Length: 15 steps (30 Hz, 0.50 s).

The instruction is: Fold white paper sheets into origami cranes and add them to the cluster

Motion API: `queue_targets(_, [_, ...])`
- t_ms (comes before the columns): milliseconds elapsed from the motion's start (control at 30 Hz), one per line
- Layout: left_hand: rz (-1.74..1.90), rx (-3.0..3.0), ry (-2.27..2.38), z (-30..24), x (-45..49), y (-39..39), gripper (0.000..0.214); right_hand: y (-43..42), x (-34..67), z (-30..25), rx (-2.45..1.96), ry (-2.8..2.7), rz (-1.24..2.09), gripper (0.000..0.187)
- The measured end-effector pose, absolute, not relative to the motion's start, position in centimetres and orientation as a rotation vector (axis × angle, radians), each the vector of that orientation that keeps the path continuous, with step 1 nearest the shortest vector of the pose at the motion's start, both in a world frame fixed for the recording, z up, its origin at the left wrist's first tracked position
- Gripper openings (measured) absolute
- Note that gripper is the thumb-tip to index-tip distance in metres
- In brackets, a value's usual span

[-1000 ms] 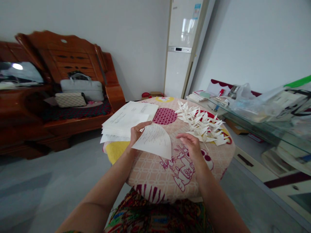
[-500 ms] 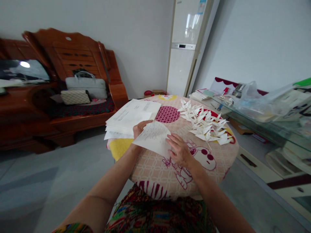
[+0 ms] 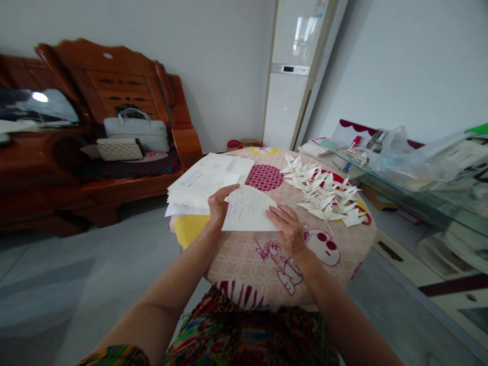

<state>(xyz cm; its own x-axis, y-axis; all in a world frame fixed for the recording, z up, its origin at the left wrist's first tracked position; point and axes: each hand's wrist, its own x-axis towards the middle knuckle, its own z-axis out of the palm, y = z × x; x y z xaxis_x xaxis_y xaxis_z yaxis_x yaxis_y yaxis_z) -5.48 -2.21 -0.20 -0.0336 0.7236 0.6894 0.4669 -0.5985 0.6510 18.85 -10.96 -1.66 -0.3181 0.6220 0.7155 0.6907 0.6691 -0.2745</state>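
Observation:
Between my hands is a sheet of paper [image 3: 249,211] with lines of writing, its top edge curved and its bottom edge nearly level. My left hand [image 3: 220,204] grips the sheet's upper left edge, fingers bent around it. At the right edge, my right hand [image 3: 286,226] holds the paper, its fingers lying over the front and the thumb hidden. Just left of my left hand lies a thick stack of papers [image 3: 206,178] with print on top. Several white folded paper cranes [image 3: 322,188] are gathered on the table's right side.
A patterned cloth with cartoon figures covers the round table [image 3: 236,259]. On the right stands a glass-topped cabinet [image 3: 412,193] with plastic bags. A wooden sofa [image 3: 125,76] holding two bags is at left, and a tall white air conditioner [image 3: 287,101] stands behind.
The sheet has turned so its lower edge runs nearly level, and it has shifted slightly right. My right hand has moved a little right and up with it.

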Motion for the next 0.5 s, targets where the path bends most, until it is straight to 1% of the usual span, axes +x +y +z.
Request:
queue_targets(67, [1.741, 2.085, 1.241, -0.2, -5.9, -2.3, 0.027, -11.0, 20.4, -1.4, -1.039, -2.000, -0.132, 0.051])
queue_targets(133, [1.695, 2.235, 1.147, -0.5, -6.6, -2.5, 0.025, -11.0, 21.9, -1.6, -1.079, -2.046, -0.117, 0.054])
queue_targets(200, [1.488, 2.434, 1.031, -1.0, -7.5, -2.6, 0.026, -11.0, 23.2, -2.3, -1.126, -2.114, -0.070, 0.054])
queue_targets(267, [1.230, 2.612, 0.925, -1.4, -8.1, -3.0, 0.029, -11.0, 24.0, -3.2, -1.140, -2.181, -0.038, 0.049])
queue_targets(333, [0.975, 2.750, 0.820, -1.4, -8.1, -3.6, 0.041, -11.1, 24.4, -3.9, -1.154, -2.248, -0.041, 0.046])
queue_targets(400, [0.733, 2.840, 0.690, -0.9, -7.5, -4.2, 0.064, -11.3, 24.3, -4.1, -1.183, -2.304, -0.084, 0.044])
queue_targets(433, [0.639, 2.866, 0.633, -0.6, -7.0, -4.5, 0.072, -11.3, 24.2, -4.1, -1.202, -2.325, -0.120, 0.043])
queue_targets(500, [0.458, 2.909, 0.534, -0.2, -6.0, -4.8, 0.077, -11.5, 23.6, -3.7, -1.233, -2.358, -0.201, 0.041])
